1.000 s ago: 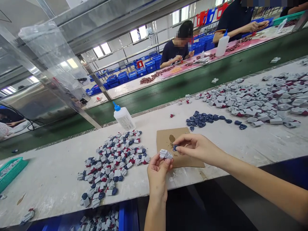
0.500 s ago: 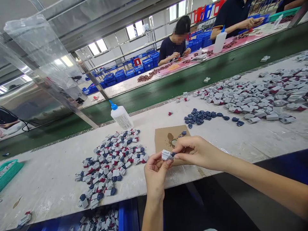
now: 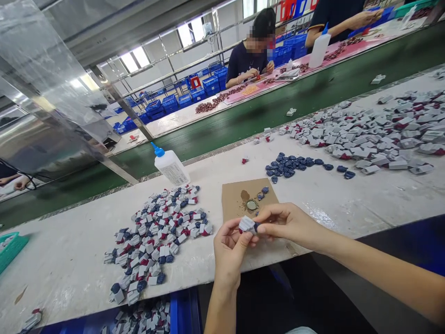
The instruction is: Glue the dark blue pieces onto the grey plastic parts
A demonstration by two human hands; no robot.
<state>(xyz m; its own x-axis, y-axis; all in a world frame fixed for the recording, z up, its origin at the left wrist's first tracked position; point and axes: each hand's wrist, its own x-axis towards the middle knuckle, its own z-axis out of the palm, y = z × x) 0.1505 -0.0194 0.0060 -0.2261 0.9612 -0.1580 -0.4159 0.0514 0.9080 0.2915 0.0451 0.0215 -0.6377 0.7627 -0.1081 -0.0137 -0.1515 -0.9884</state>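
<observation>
Between the thumb and fingers of my left hand (image 3: 231, 248) is a light grey plastic piece (image 3: 247, 223) with a dark red part at its left side. My right hand (image 3: 290, 222) pinches a small dark blue piece (image 3: 256, 226) against the right end of the grey piece. Just behind my hands lies a brown cardboard sheet (image 3: 231, 197). On it are a small round metal-rimmed dish (image 3: 251, 205), a brown stain and a few dark blue pieces (image 3: 263, 192). Beyond the cardboard is a pile of dark blue pieces (image 3: 287, 164).
A heap of grey, red and blue assemblies (image 3: 160, 232) lies to the left, a white bottle with a blue nozzle (image 3: 172, 166) behind it. Many grey pieces (image 3: 389, 130) cover the right. A green belt (image 3: 215, 132) separates me from co-workers. A blue bin (image 3: 181, 315) sits below the table edge.
Both hands have shifted slightly right together, and the grey piece is turned a little. The round dish on the cardboard shows more fully. The blue piece remains pinched at the grey piece's end.
</observation>
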